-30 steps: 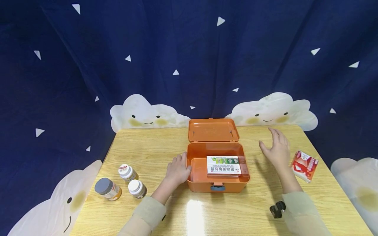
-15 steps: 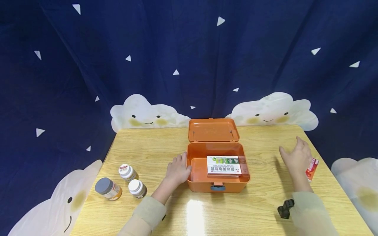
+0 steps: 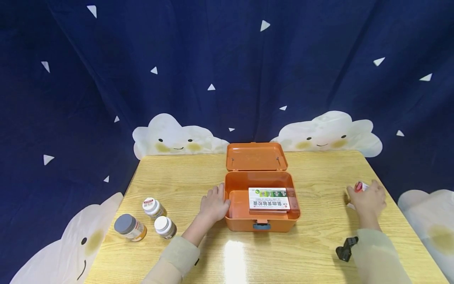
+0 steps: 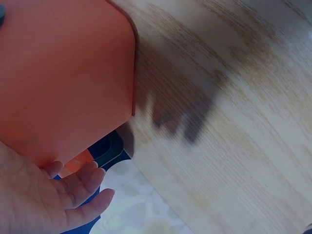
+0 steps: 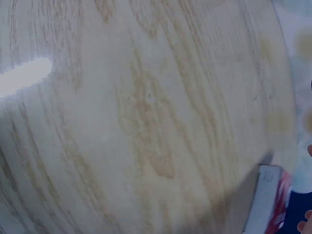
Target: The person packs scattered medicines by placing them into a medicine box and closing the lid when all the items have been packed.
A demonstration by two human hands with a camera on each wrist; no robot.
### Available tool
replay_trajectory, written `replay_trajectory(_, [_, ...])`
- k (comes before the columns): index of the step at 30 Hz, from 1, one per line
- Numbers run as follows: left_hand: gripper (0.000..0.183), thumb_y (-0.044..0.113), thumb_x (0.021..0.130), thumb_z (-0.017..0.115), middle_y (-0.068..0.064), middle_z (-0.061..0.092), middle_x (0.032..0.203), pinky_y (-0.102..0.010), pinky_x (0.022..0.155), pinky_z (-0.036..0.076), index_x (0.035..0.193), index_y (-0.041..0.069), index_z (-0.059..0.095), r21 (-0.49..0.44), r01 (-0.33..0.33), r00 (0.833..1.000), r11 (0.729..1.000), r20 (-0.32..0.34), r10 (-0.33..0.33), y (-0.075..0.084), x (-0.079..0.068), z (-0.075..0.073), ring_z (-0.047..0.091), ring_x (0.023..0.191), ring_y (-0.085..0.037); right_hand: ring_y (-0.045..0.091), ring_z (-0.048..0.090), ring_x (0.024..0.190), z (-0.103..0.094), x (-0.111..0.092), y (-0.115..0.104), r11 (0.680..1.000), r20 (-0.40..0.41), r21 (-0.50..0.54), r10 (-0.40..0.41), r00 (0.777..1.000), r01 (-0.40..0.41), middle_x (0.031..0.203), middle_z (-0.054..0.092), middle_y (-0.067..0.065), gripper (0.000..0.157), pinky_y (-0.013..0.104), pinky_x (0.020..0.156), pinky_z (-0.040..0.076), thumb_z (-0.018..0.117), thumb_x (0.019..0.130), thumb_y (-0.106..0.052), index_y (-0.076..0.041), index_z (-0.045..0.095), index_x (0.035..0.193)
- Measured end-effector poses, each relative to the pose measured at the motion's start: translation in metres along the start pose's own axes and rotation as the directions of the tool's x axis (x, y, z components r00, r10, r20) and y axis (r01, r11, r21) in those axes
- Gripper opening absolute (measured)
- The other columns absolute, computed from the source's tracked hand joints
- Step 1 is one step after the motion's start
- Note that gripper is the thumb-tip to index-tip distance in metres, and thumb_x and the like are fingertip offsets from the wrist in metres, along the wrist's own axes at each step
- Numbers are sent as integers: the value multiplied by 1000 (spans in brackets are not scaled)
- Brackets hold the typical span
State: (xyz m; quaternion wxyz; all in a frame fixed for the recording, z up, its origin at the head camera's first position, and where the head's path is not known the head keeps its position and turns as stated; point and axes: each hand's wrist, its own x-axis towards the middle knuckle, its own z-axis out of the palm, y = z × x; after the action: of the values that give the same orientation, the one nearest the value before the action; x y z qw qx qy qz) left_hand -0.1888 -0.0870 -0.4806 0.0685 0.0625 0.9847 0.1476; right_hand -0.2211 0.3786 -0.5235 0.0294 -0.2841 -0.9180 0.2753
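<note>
In the head view an orange medicine case stands with its lid laid back. Inside it lies a white and green medicine box. My left hand rests at the case's left wall, thumb near the rim. In the left wrist view its fingers look relaxed and extended. My right hand is over a red and white medicine box, thumb at the left, fingers at the far right side. The hand hides most of that box; whether it grips is unclear. The right wrist view shows the box's white side.
Several bottles stand on the left: a grey-capped one and two with white caps. A small black device is at the right wrist. The wooden table ends at a dark blue curtain.
My right hand has moved right and towards me, down onto the red and white medicine box, with its fingers now lower around it. The left hand and the case keep their places.
</note>
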Motion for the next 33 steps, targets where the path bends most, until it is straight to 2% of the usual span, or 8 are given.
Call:
replay_trajectory(8, [61,34,88,40,-16,43,128,-51,87,37,140,5,28,-6,5,1000,1000,7,-5,1,-1,-1,42,115,-34,55,17,120,10,-5,16,994,13,-27,107,994,-106,133,10,40,92,62,93,21,46,83,-46,11,0,138])
replay_trajectory(15, [61,34,88,39,-16,42,129,-51,87,37,141,6,28,-3,8,1000,1000,7,-8,0,0,1,42,115,-34,54,15,120,11,-6,20,979,69,22,201,977,-203,131,9,40,100,61,95,21,47,80,-50,11,-8,138])
replay_trajectory(26, [60,34,89,40,-15,43,128,-50,87,37,140,6,28,-2,9,1000,1000,9,-9,0,0,0,43,114,-33,54,16,118,9,2,20,967,159,-30,255,954,-253,130,8,43,107,57,97,26,46,80,-53,16,-15,135])
replay_trajectory(33, [60,34,88,41,-16,44,126,-51,86,38,139,5,30,-5,2,1000,1000,-4,-2,1,-1,-1,44,113,-34,54,19,115,7,-1,16,966,166,-63,258,952,-251,126,11,43,106,57,93,30,49,79,-51,21,-7,133])
